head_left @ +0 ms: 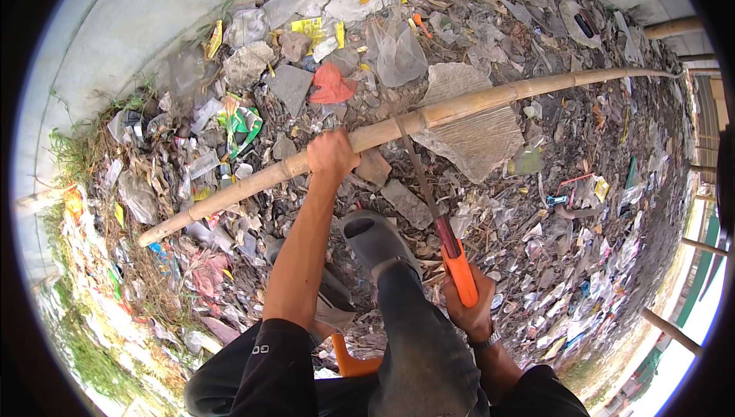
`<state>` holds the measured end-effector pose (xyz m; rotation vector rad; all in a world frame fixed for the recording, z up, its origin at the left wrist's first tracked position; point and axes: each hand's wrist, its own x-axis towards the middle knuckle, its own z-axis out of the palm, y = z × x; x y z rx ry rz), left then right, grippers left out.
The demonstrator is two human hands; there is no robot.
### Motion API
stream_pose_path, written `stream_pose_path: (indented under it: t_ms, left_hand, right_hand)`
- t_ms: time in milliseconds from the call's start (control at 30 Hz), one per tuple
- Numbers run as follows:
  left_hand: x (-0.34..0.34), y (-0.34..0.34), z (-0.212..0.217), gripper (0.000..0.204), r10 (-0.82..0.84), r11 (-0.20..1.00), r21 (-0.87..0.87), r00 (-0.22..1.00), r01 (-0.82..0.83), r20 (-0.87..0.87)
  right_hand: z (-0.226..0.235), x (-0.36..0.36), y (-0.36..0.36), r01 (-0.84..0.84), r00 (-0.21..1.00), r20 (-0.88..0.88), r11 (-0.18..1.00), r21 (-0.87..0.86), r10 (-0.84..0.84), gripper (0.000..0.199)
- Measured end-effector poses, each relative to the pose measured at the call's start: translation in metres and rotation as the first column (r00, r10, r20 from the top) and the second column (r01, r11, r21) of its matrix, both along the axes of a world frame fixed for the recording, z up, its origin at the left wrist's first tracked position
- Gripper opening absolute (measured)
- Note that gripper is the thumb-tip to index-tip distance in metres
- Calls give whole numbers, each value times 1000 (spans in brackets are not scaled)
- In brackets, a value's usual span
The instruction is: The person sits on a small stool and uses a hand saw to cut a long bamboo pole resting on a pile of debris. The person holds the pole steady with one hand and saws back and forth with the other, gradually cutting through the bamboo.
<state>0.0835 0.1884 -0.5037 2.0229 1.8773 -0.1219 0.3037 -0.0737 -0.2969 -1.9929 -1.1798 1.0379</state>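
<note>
A long bamboo pole (490, 101) lies slantwise across the view, from the lower left to the upper right. My left hand (332, 154) is closed around it, left of the middle. In my right hand (476, 314) is the orange handle of a narrow-bladed hand saw (425, 187). Its blade runs up and leftward, and the tip end meets the pole just right of my left hand. Beneath the pole there is a flat, ridged grey concrete slab (482, 141). My grey clog (377, 241) stands below the pole, between my two hands.
Litter and broken stones cover the ground, with a red plastic scrap (332, 84) beyond the pole. A pale wall (115, 42) bounds the left and far sides. Wooden poles (671, 330) jut in at the right. An orange object (354, 362) shows between my legs.
</note>
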Motion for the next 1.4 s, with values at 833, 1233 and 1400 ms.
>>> stream_pose_path:
  t_ms: [833, 1233, 1400]
  left_hand:
    - [-4, -5, 3, 34, 13, 1000, -6, 1000, -13, 4]
    - [-2, -5, 6, 31, 29, 999, -39, 1000, -28, 11]
    - [1, -2, 6, 32, 17, 1000, -23, 1000, -17, 2]
  right_hand:
    - [-26, -8, 31, -2, 999, 35, 996, 86, -1, 12]
    - [-17, -1, 15, -6, 997, 75, 999, 31, 4, 11]
    - [27, 14, -48, 71, 996, 72, 981, -178, -59, 14]
